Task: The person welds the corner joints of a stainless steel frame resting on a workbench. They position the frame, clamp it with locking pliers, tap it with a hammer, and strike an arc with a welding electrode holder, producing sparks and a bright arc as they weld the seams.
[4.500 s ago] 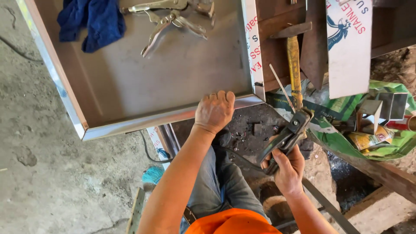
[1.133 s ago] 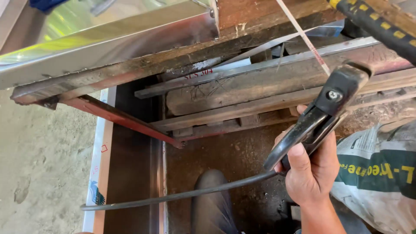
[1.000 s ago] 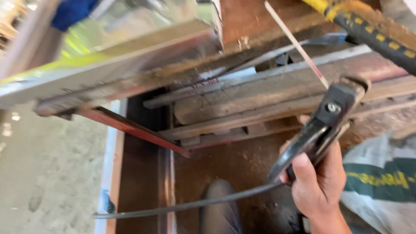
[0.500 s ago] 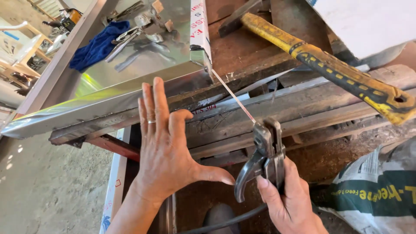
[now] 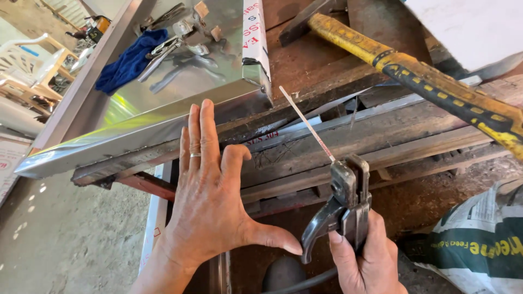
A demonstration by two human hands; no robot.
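My right hand (image 5: 366, 260) grips a black welding electrode holder (image 5: 344, 208) at the lower middle. A thin welding rod (image 5: 306, 123) sticks out of its jaws, and its tip points at the near corner of a shiny stainless steel tray (image 5: 180, 111). My left hand (image 5: 212, 201) is raised flat with fingers spread, held in front of the tray's front edge and the rusty bench; it holds nothing. A ring sits on one finger. A black cable (image 5: 305, 283) runs down from the holder.
A yellow-and-black handled hammer (image 5: 430, 81) lies across the rusty workbench (image 5: 348, 136) at upper right. A blue rag (image 5: 131, 61) and metal clamps (image 5: 180, 41) lie in the tray. A printed sack (image 5: 474, 245) sits at lower right. White plastic chairs (image 5: 27, 71) stand at far left.
My left hand came up into view and spread flat before the tray's edge. The holder swung upright so the rod aims at the tray corner. The view tilted up to show the tray's contents.
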